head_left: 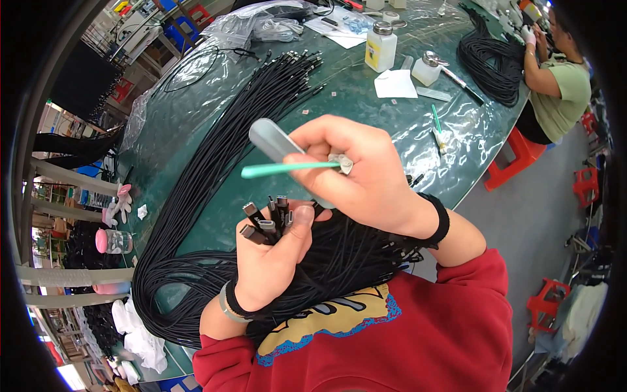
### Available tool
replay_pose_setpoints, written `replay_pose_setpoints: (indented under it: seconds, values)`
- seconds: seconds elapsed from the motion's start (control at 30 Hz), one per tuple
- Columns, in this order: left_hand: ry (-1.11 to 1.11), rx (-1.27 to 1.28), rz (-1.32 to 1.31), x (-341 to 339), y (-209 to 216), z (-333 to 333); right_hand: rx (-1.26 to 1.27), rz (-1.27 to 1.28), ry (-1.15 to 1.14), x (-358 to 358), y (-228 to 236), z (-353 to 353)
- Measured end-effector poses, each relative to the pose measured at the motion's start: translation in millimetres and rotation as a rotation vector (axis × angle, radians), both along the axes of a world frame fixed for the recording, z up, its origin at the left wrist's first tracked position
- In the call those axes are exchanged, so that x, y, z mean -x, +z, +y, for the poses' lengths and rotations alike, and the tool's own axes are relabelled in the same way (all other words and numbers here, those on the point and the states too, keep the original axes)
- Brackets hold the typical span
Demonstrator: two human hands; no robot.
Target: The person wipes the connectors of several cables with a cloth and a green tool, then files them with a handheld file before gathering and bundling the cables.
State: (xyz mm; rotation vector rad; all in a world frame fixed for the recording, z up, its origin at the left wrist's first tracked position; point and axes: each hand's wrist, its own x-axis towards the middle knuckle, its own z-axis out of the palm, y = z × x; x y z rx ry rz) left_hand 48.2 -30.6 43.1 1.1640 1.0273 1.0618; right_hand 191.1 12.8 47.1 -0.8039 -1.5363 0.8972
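Black cable connectors (266, 225) are held in a loose fan by the left hand (266, 268) above a green-covered surface (356, 98), while a green stick (268, 170) and a clear flat strip (266, 137) are gripped together by the right hand (362, 173) just beyond them. The connectors are pinned by the left thumb against curled fingers; the stick is pinched between the right thumb and fingers, beside a crumpled white scrap (342, 163), with the strip tucked behind it. Whether any connector is touched by the strip's lower end cannot be told. The connectors are probably best kept spread enough for each metal mouth to be reached, with thumb pressure held on the black housings and the stick handled lightly. The metal mouths are pointed mostly up and away from the body, some tipped left, their long axes fanned rather than parallel. The stick is laid nearly crosswise, its free end aimed left; the strip is slanted from upper left to lower right. A long bundle of black cables (215, 147) is stretched along the surface to the left.
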Motion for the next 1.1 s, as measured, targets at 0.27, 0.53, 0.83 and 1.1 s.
replay_pose_setpoints:
  seconds: [0.27,0.53,0.83,1.1]
  values:
    - [-0.028,-0.010,0.018,2,-2,-1,-0.263,-0.259,-0.068,-5,-9,-1]
    - [-0.103,0.082,0.018,8,-2,9,-0.123,0.009,-0.107,-12,-14,6]
    - [-0.214,0.289,-0.304,17,-1,15,-0.442,-0.263,-0.001,-14,-14,3]
    - [-0.091,0.224,-0.292,11,1,16,-0.113,-0.164,-0.059,-26,-19,-5]
